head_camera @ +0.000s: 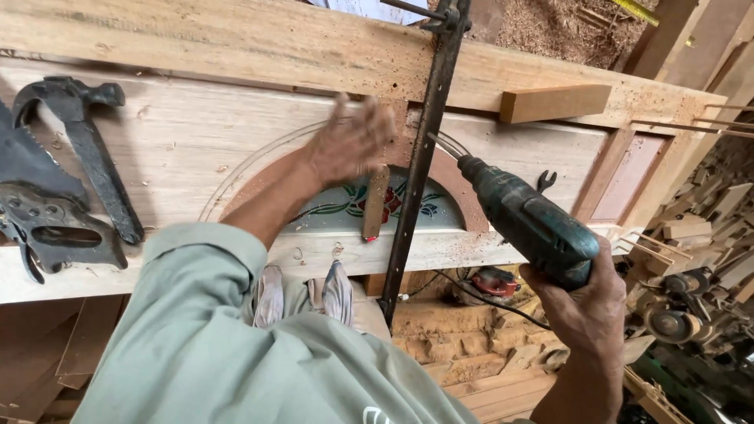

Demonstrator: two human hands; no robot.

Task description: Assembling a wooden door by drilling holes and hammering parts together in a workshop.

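Note:
My right hand (585,302) grips a dark green power drill (528,222), its bit pointing up-left toward a long black bar clamp (420,165) that crosses a pale wooden door frame (196,141). My left hand (351,140), blurred, hovers flat and open over the frame's curved reddish arch (267,177), just left of the clamp. Below the arch sits a glass panel (334,208) painted with a red flower and green leaves. A small wooden stick (375,202) with a red tip lies across the panel.
A black claw hammer (90,149) and a handsaw with a dark handle (43,228) lie on the frame at the left. A wooden block (554,102) rests on the top rail. Tools, wood offcuts and sawdust crowd the floor at the right.

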